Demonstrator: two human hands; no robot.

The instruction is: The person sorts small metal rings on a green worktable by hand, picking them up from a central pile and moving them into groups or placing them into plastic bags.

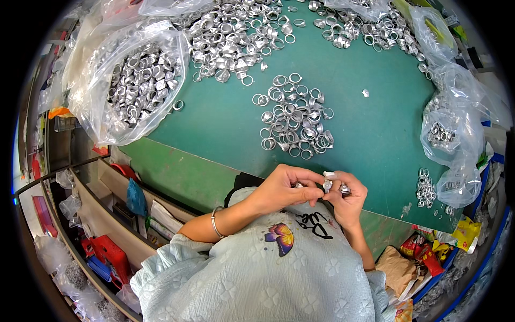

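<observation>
My left hand [284,189] and my right hand [348,197] meet at the near edge of the green table [365,123], close to my chest. Both pinch small silver metal rings [327,185] between the fingertips, and more rings seem tucked in the right palm. A thin bracelet [215,222] circles my left wrist. Just beyond the hands lies a loose pile of silver rings [294,119] on the table. My pale blue top with a butterfly print fills the lower part of the view.
A clear plastic bag full of rings [137,83] lies at the left. A big heap of rings [236,35] spreads along the far side. More bags with rings [448,134] stand at the right. Shelves with red and blue items [107,252] are below left.
</observation>
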